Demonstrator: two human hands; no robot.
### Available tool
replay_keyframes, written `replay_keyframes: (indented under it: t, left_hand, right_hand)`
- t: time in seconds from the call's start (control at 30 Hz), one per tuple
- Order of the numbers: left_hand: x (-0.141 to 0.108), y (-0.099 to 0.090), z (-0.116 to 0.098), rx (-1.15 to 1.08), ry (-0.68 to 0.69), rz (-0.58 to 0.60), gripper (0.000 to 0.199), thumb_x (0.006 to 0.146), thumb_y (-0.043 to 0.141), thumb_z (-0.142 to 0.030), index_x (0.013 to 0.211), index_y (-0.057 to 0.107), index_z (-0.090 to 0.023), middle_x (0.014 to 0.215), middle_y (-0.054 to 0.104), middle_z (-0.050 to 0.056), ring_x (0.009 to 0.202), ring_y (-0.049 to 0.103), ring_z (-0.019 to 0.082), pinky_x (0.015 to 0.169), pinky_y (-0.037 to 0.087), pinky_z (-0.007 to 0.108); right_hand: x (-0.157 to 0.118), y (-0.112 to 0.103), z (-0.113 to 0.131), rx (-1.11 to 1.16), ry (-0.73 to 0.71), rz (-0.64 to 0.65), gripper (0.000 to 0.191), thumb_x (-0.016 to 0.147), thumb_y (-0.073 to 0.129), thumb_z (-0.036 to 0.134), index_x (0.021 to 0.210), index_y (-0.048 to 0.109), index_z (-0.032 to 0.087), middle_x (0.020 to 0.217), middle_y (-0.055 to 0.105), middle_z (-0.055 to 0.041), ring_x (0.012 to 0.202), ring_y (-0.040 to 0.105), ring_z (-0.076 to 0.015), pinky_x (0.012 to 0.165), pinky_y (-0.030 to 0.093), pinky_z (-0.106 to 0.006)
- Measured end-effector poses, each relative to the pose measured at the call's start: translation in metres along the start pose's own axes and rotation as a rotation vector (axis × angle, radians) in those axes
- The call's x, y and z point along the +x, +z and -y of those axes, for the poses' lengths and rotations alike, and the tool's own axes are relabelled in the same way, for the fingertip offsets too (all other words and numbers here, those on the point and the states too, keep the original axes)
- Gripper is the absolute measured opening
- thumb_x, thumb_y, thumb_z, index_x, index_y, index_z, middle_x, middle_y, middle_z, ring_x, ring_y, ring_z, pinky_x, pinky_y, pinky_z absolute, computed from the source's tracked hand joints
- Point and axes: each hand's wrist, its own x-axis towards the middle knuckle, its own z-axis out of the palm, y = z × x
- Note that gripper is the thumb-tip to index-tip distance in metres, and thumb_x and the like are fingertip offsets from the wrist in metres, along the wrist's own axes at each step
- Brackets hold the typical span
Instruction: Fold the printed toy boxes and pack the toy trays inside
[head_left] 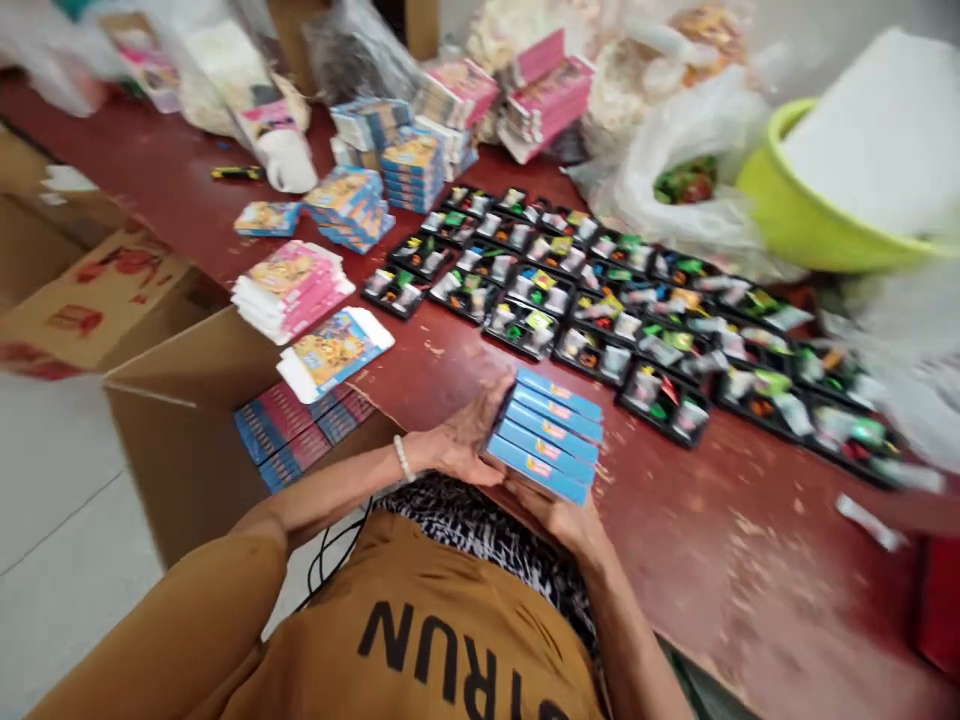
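A stack of several flat blue cardboard boxes (544,437) stands tilted on edge above the table's near side. My left hand (459,440) grips its left end, fingers spread against the boxes, with a white beaded bracelet on the wrist. My right hand (559,520) supports the stack from below and is partly hidden by it. Just left of my hands, an open cardboard carton (180,470) holds rows of blue and red boxes (300,435). Black trays of small packaged items (525,330) lie beyond the stack, close to my left fingertips.
The dark red table (720,500) carries a loose printed box (334,352), a pink-and-white stack (289,288), and further stacks of boxes (411,168) at the back. A green basin (825,205) and plastic bags (682,170) sit far right. Flattened cartons (94,305) lie left.
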Motion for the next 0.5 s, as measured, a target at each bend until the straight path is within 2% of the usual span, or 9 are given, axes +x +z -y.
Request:
replay_keyframes:
  t: [0.07, 0.13, 0.2, 0.27, 0.37, 0.5]
  left_hand:
    - [0.002, -0.004, 0.007, 0.031, 0.078, -0.031, 0.155, 0.057, 0.092, -0.045, 0.167, -0.016, -0.034, 0.178, 0.008, 0.016, 0.162, 0.020, 0.049, 0.132, 0.025, 0.067]
    - [0.005, -0.014, 0.007, 0.034, 0.117, -0.056, 0.165, 0.055, 0.096, -0.050, 0.164, -0.027, -0.032, 0.177, 0.006, 0.020, 0.162, 0.019, 0.050, 0.132, 0.025, 0.067]
    - [0.004, -0.026, 0.001, 0.016, 0.084, -0.085, 0.169, 0.054, 0.099, -0.055, 0.164, -0.027, -0.030, 0.177, 0.002, 0.022, 0.163, 0.014, 0.051, 0.133, 0.022, 0.068]
    - [-0.003, -0.038, -0.009, -0.033, 0.006, -0.166, 0.170, 0.053, 0.100, -0.059, 0.166, -0.023, -0.030, 0.177, 0.001, 0.024, 0.162, 0.012, 0.053, 0.132, 0.020, 0.071]
    - [-0.017, -0.050, -0.023, -0.197, -0.104, -0.385, 0.165, 0.054, 0.100, -0.062, 0.168, -0.016, -0.032, 0.174, 0.014, 0.024, 0.159, 0.024, 0.053, 0.130, 0.025, 0.073]
    - [-0.027, -0.054, -0.042, -0.502, -0.166, -0.653, 0.149, 0.064, 0.095, -0.060, 0.168, -0.009, -0.036, 0.170, 0.029, 0.020, 0.153, 0.040, 0.049, 0.126, 0.035, 0.070]
  right_hand:
    - [0.007, 0.000, 0.000, -0.030, -0.016, 0.064, 0.027, 0.079, 0.081, 0.049, 0.099, 0.083, 0.031, 0.112, 0.083, -0.0089, 0.107, 0.077, -0.0405, 0.108, 0.057, -0.066]
    - [0.013, -0.002, 0.001, -0.008, 0.043, 0.080, 0.027, 0.079, 0.082, 0.048, 0.101, 0.083, 0.033, 0.110, 0.083, -0.0093, 0.104, 0.078, -0.0413, 0.103, 0.060, -0.066]
    - [0.019, -0.003, 0.000, 0.074, 0.152, 0.065, 0.036, 0.072, 0.087, 0.051, 0.103, 0.082, 0.033, 0.108, 0.083, -0.0106, 0.099, 0.080, -0.0420, 0.095, 0.065, -0.065]
    - [0.025, -0.001, -0.002, 0.174, 0.239, 0.023, 0.050, 0.065, 0.090, 0.055, 0.108, 0.081, 0.032, 0.109, 0.083, -0.0126, 0.099, 0.080, -0.0430, 0.092, 0.066, -0.064]
    - [0.043, 0.008, -0.005, 0.347, 0.278, -0.022, 0.061, 0.060, 0.094, 0.057, 0.112, 0.079, 0.029, 0.109, 0.083, -0.0144, 0.100, 0.079, -0.0438, 0.094, 0.065, -0.064]
    - [0.073, 0.041, 0.016, 0.614, 0.282, 0.065, 0.066, 0.063, 0.094, 0.053, 0.120, 0.077, 0.024, 0.110, 0.082, -0.0133, 0.106, 0.078, -0.0405, 0.099, 0.063, -0.057]
